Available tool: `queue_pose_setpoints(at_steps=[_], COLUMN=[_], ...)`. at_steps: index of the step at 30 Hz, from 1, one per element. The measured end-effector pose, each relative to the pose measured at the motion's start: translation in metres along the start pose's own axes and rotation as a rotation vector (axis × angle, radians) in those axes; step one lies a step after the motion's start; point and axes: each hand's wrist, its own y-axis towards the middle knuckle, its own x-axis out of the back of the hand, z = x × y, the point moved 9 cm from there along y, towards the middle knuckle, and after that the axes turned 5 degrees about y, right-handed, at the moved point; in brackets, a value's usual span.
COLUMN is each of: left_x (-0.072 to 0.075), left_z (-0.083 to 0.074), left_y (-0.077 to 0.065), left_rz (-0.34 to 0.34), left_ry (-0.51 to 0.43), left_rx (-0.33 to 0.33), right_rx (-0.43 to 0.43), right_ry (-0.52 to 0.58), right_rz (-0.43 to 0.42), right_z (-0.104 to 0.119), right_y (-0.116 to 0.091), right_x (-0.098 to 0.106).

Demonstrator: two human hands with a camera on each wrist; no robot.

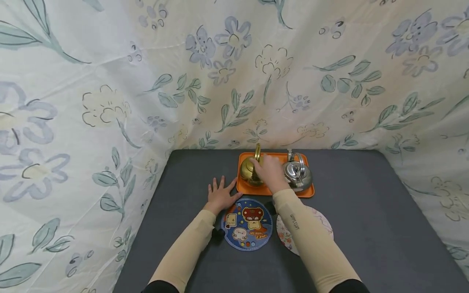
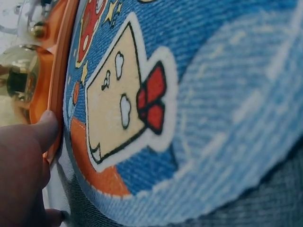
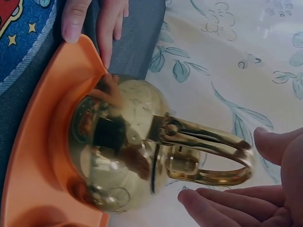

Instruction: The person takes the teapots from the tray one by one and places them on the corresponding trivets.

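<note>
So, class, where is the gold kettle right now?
In the head view, the gold kettle sits in the left half of the orange tray, left of the silver kettle.

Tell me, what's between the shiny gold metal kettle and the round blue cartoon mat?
The right wrist view shows the rim of the orange rectangular tray, then a strip of dark grey table, between kettle and mat.
</note>
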Motion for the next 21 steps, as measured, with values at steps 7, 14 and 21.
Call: queue_pose_setpoints(at_steps=[7,14,21], left_x=[0.001,0.003,0.001], left_z=[-0.001,-0.003,-0.002], left_y=[0.001,0.002,0.001], left_rz=[0.000,-0.004,-0.001], left_ry=[0.004,-0.005,-0.001], left_rx=[0.000,-0.002,0.010], right_rx=[0.001,-0.035,-0.046], right_ry=[0.031,0.057,0.062], right_rz=[-0.020,-0.031,-0.027], right_z=[-0.003,-0.002,-0.004], right_y=[0.004,0.009,0.010], right_x=[-0.003,-0.001,-0.002])
